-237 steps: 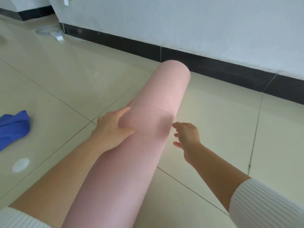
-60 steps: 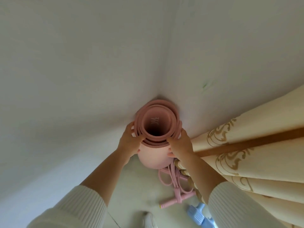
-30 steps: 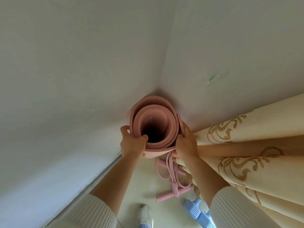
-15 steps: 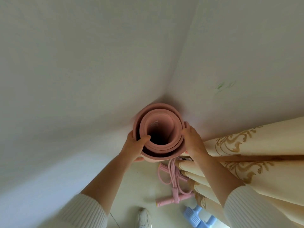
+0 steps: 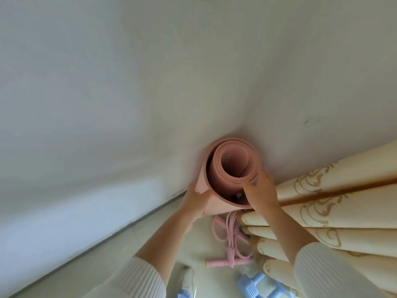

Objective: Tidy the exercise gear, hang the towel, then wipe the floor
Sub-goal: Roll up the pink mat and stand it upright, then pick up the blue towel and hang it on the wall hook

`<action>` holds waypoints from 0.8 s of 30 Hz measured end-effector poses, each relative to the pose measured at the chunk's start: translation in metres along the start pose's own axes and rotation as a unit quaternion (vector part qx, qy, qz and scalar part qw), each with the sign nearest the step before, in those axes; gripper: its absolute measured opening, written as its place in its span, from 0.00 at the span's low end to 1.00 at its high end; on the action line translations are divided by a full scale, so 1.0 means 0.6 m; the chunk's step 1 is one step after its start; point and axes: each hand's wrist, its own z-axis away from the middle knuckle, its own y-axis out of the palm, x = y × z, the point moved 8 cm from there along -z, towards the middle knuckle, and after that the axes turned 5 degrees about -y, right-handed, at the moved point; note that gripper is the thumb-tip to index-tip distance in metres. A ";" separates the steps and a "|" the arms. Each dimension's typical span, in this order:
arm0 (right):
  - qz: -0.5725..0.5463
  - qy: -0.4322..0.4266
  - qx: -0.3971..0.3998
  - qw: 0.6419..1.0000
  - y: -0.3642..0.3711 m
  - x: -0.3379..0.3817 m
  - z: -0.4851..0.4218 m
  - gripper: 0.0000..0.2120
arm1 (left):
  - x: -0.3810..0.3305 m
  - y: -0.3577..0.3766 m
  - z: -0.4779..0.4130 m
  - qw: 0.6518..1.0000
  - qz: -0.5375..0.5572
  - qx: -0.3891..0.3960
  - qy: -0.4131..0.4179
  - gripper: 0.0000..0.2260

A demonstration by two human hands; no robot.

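Rolled pink mat (image 5: 227, 181) stands upright in the corner of the white walls (image 5: 107, 82), left hand (image 5: 196, 200) and right hand (image 5: 261, 190) each gripping its top edge; cream curtain (image 5: 343, 190) right of the mat, pink pull rope (image 5: 231, 244) on pale floor (image 5: 193, 244) beneath

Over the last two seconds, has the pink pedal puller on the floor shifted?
No. The pedal puller lies at the curtain hem as before, handle bar away from the corner.

Two plain white walls (image 5: 107, 82) meet in a corner (image 5: 247, 104) at 12 o'clock under soft, even light. A cream curtain (image 5: 348, 203) with gold scrollwork hangs in folds at 3 to 4 o'clock. Pale floor tiles (image 5: 150, 244) spread at 6 o'clock.
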 end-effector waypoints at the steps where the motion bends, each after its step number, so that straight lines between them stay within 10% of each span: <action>1: 0.016 0.006 -0.004 1.000 0.005 -0.003 0.008 0.23 | 0.008 -0.003 0.006 1.000 -0.002 0.005 0.002 0.28; 13: 0.054 -0.100 0.027 0.993 0.061 0.038 0.149 0.24 | 0.095 -0.114 0.108 0.956 -0.222 -0.142 0.128 0.24; 24: 0.110 -0.296 0.208 0.926 0.243 0.279 0.634 0.23 | 0.352 -0.423 0.508 0.897 -0.260 -0.325 0.148 0.20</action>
